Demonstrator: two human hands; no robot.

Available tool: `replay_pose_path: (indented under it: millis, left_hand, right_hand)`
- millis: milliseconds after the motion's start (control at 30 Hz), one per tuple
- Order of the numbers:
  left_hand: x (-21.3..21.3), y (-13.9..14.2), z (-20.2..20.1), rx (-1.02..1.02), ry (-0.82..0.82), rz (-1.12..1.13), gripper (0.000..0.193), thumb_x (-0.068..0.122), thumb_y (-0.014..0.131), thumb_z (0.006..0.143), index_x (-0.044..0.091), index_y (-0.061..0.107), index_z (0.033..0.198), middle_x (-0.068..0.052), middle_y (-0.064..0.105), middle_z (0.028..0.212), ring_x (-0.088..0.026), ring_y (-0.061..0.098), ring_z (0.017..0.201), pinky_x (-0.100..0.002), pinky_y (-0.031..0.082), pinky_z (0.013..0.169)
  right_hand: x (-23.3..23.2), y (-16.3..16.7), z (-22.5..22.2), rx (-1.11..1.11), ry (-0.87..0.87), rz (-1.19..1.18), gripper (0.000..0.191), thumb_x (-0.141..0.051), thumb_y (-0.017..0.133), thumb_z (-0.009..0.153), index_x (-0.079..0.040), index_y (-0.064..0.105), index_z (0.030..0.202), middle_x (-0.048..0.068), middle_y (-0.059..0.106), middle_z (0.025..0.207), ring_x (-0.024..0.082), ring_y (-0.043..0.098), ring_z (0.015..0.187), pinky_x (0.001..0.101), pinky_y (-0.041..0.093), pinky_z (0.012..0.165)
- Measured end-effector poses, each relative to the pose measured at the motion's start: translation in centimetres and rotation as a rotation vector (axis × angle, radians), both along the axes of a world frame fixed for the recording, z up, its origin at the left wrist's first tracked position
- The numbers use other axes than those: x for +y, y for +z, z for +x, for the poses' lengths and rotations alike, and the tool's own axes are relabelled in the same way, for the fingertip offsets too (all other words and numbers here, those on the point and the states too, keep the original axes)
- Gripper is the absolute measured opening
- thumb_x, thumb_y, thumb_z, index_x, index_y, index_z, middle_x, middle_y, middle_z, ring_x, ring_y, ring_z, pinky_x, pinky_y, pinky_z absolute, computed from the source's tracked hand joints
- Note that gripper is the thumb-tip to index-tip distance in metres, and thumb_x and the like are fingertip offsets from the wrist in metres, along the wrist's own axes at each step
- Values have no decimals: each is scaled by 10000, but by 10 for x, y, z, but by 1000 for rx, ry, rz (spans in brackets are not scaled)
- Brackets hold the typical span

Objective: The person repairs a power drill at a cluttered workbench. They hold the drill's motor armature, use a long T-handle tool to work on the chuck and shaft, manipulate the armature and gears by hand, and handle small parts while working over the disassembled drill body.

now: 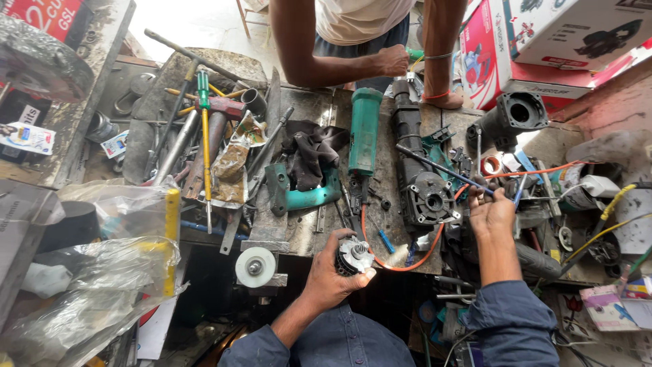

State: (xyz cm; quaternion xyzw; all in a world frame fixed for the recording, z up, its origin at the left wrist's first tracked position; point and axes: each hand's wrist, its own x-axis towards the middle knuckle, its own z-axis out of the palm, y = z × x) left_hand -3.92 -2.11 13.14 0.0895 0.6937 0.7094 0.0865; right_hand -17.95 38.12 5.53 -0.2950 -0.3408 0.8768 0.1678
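Beside black motor housing [424, 194]: left hand [333, 268] clamps armature [353, 256]; right hand [490, 211] grips screwdriver [445, 170]; orange cable [407, 261] between.

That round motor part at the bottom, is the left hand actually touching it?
Touching. The head view shows the left hand wrapped around the round motor part, fingers closed on its rim and thumb pressed beneath it, with no gap between them.

Tool clutter [204, 129], the black motor housing [424, 183] and orange wire [407, 261] crowd the bench [309, 109]; open room lies only along its near edge.
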Motion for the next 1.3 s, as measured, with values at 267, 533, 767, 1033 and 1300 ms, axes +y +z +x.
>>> replay_pose_path:
  millis: [267,533,767,1033,1300]
  left_hand:
    - [-3,-2,-3,46,19,41,817,336,922,729,95,470,1366,-34,760,1019,-155,749,934,-313,596,883]
    - [-7,16,0,43,36,-5,826,294,921,738,87,492,1412,-57,739,1069,-167,741,992,-328,589,922]
    - [-23,54,13,106,32,59,734,141,754,866,73,381,1494,-79,683,1163,-190,684,1113,-358,527,1045]
    - [-68,112,35,248,-45,262,729,-37,624,996,58,176,1563,-89,586,1253,-170,595,1167,-344,465,1126]
    - [-140,144,63,286,337,116,775,-91,653,879,2,202,1502,-115,555,1203,-163,611,1028,-309,499,962]
  right_hand:
    - [3,-10,18,-116,106,-14,269,-248,449,1136,-22,583,1076,134,690,1037,174,639,831,367,626,905]
    - [13,-6,41,-160,297,2,385,-239,502,1080,57,598,1306,152,691,1199,242,679,1084,410,546,1050]
    - [10,-9,55,-208,414,83,497,-269,480,1097,107,527,1419,191,675,1344,236,661,1180,388,490,1086]
    - [-4,7,82,-259,378,250,375,-249,493,1099,67,507,1301,203,658,1256,254,663,1148,423,527,1080]
    - [-154,91,78,139,321,1302,149,-104,637,1144,43,628,1162,97,661,1035,141,614,913,264,504,832]
